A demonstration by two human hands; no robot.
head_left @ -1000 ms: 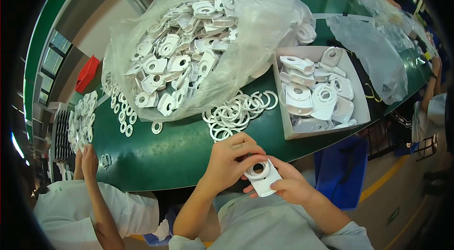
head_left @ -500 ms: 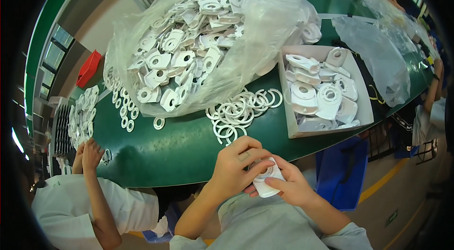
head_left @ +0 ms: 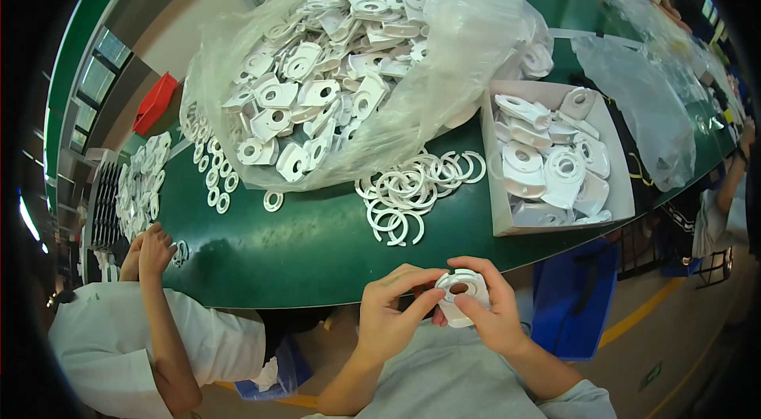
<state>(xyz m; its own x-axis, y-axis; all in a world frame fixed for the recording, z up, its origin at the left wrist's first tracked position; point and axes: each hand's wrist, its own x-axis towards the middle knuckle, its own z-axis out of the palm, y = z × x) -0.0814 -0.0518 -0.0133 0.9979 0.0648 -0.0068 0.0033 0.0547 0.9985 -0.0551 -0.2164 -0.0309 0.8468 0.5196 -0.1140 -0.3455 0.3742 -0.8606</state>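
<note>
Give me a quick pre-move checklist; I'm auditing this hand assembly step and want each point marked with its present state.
1. White plastic part held by both hands, left hand and right hand: ok.
2. Round hole of the part faces up, in view: ok.
3. Ring seated in the part: cannot tell.
4. Loose white rings lie on the green table: ok.
5. Grey tray holds white parts: ok.
6. Neighbour's hands apart from this grip: ok.
</note>
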